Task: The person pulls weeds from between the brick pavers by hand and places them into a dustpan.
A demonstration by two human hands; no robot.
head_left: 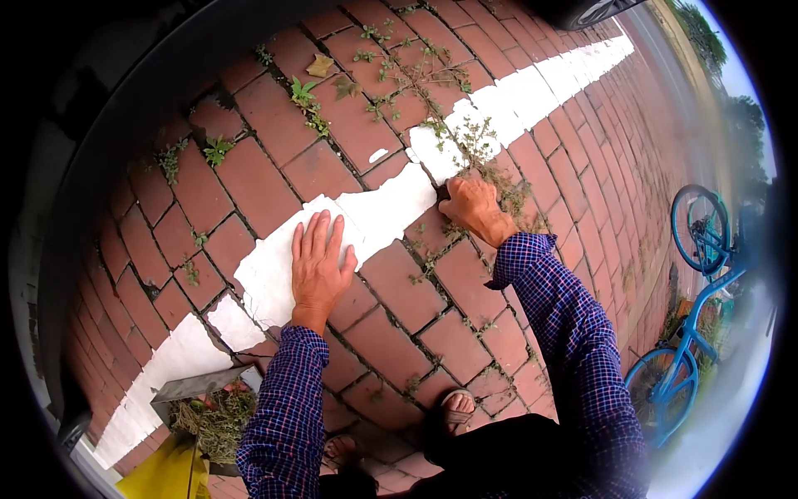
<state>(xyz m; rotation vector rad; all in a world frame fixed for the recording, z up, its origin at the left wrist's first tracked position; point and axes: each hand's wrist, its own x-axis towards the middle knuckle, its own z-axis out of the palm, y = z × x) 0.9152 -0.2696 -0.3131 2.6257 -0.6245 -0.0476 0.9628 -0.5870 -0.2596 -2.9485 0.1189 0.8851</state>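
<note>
My left hand lies flat on the white painted stripe, fingers stretched out and pointing away from me, holding nothing. To its right, my right hand is closed at the base of a weed that grows where the stripe meets the red bricks. Its fingertips are down at a brick joint, and what they grip is partly hidden by the hand. More small weeds spread over the bricks beyond the stripe.
A box of pulled plants stands at the lower left beside a yellow object. At the right edge is a blue bicycle. A vehicle wheel shows at the top. My sandalled feet are below.
</note>
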